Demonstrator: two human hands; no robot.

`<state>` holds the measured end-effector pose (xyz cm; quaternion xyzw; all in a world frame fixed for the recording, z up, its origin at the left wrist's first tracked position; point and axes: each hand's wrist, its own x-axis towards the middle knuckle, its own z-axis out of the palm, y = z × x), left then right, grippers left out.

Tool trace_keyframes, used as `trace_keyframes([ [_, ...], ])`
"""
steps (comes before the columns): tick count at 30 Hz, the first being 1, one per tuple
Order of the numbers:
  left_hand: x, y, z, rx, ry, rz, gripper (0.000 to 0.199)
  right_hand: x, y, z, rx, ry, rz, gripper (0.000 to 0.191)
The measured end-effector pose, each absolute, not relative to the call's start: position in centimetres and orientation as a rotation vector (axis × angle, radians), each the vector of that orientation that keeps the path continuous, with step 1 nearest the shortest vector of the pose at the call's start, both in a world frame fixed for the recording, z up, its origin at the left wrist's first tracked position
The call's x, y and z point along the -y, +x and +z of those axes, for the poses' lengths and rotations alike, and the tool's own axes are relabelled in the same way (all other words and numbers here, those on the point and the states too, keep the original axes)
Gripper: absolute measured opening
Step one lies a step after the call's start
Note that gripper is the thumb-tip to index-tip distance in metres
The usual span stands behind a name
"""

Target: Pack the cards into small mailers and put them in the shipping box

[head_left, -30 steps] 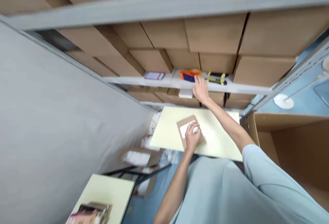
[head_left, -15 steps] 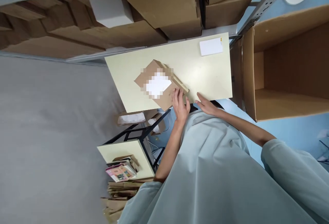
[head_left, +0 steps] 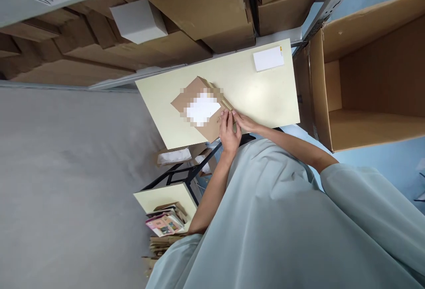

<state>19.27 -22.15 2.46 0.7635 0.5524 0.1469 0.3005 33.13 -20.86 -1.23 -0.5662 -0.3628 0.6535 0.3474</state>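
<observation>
On my right a carton [head_left: 375, 81] gapes; brown boxes [head_left: 199, 5] and a white box [head_left: 137, 20] sit before me; books [head_left: 166, 222] lie to my left.

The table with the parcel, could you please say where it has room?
The widest bare patch of table lies between the parcel, the white item and the right edge; a smaller one left of the parcel. Left hand and right hand crowd its near right side.

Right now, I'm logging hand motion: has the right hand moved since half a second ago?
Yes: against the tabletop, the right hand has moved leftward and slightly up in view, toward the brown package.
</observation>
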Motion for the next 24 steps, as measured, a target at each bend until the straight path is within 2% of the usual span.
trace_keyframes([
  [3, 20.8, 18.7, 4.2, -1.409, 2.059, 0.37, 0.053, 21.2, 33.8, -0.3, 0.891, -1.524, 1.786, 0.068],
  [5, 18.3, 18.0, 5.3, -1.397, 2.087, 0.368, 0.053, 21.9, 34.1, 0.3, 0.657, -1.691, 1.851, 0.07],
  [9, 8.8, 16.8, 6.0, -1.503, 2.131, 0.441, 0.06, 23.2, 33.8, 1.2, -0.015, -1.757, 2.118, 0.087],
  [12, 1.7, 16.7, 5.8, -1.616, 2.037, 0.357, 0.067, 23.0, 32.8, 1.5, -0.199, -1.636, 2.162, 0.088],
  [16, -1.3, 16.7, 7.3, -1.558, 1.939, 0.025, 0.053, 21.9, 31.4, 2.4, -0.128, -1.551, 2.031, 0.066],
  [19, 0.2, 14.8, 9.7, -1.544, 2.017, 0.182, 0.052, 22.1, 31.0, 4.3, -0.09, -1.554, 1.84, 0.051],
  [21, 1.6, 12.5, 11.1, -1.595, 1.968, 0.311, 0.054, 22.8, 31.2, 6.1, 0.06, -1.584, 1.696, 0.05],
  [24, 3.9, 8.9, 11.4, -1.599, 1.809, 0.298, 0.059, 23.6, 31.8, 9.3, 0.471, -1.721, 1.44, 0.056],
])
